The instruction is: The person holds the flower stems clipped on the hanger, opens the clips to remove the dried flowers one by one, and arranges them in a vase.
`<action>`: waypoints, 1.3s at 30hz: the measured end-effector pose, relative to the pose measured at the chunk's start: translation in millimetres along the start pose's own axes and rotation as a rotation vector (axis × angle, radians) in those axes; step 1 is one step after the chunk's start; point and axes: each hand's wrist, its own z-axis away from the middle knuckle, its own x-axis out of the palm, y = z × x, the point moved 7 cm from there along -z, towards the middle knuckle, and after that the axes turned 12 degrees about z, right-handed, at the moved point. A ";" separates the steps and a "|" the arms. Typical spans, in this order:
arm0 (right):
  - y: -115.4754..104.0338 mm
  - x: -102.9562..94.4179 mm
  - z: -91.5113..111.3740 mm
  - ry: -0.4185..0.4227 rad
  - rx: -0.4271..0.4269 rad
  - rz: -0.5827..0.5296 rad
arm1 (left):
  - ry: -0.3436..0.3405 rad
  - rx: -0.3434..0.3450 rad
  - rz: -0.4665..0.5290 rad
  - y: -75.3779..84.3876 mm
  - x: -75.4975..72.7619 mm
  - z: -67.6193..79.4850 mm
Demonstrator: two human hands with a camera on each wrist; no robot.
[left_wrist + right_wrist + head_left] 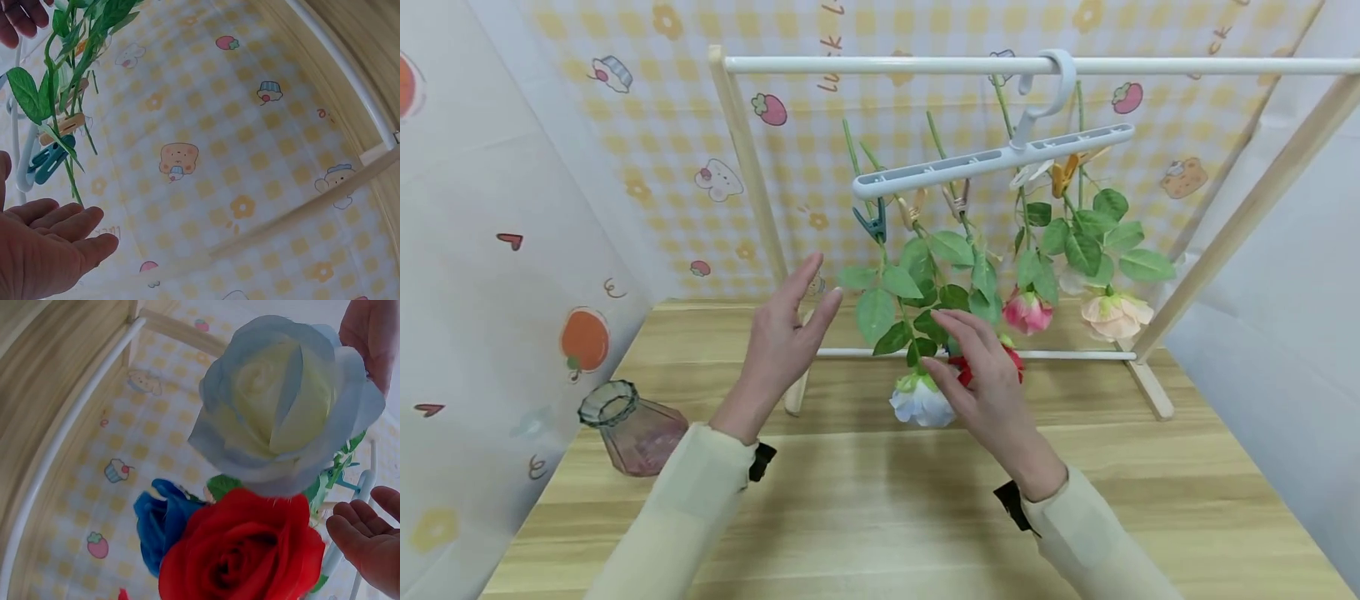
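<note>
My left hand [784, 329] is raised left of the hanging flowers, fingers extended and holding nothing. The right hand [988, 383], also holding nothing, is in front of the red rose [1013, 363], its fingers gently bent. Between the hands a pale blue-white rose [919, 404] hangs head down, its stem clipped by a teal clothespin [874, 223]. More artificial roses dangle beside it, including a pink one [1028, 312] and a peach one [1116, 315]. In the right wrist view a blue rose [161, 525] shows behind the red bloom. All hang from a light grey hanger [955, 167].
The hanger hooks over the white top bar [880, 65] of a wooden-legged rack. A pinkish glass vase [643, 437] leans at the left of the wood-grain table [880, 533]. Behind the rack hangs a yellow checked cloth [677, 192].
</note>
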 end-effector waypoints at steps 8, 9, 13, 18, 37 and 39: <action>-5.6 9.2 -14.2 -0.025 0.084 -0.051 | 0.051 -0.057 0.097 5.6 2.6 -34.7; -6.2 11.4 -15.3 -0.025 0.092 -0.057 | 0.053 -0.083 0.110 5.1 2.5 -38.4; -1.8 18.4 -14.5 -0.046 0.120 -0.052 | 0.076 -0.159 0.168 -2.0 8.1 -49.3; 3.6 22.3 -13.2 -0.054 0.132 -0.031 | 0.108 -0.187 0.248 -6.1 15.2 -58.4; 4.4 25.3 -10.3 0.003 0.048 0.014 | 0.108 -0.076 0.310 -0.3 23.0 -68.6; 5.0 23.6 -9.2 0.016 0.049 0.004 | 0.077 -0.075 0.323 0.0 22.9 -70.8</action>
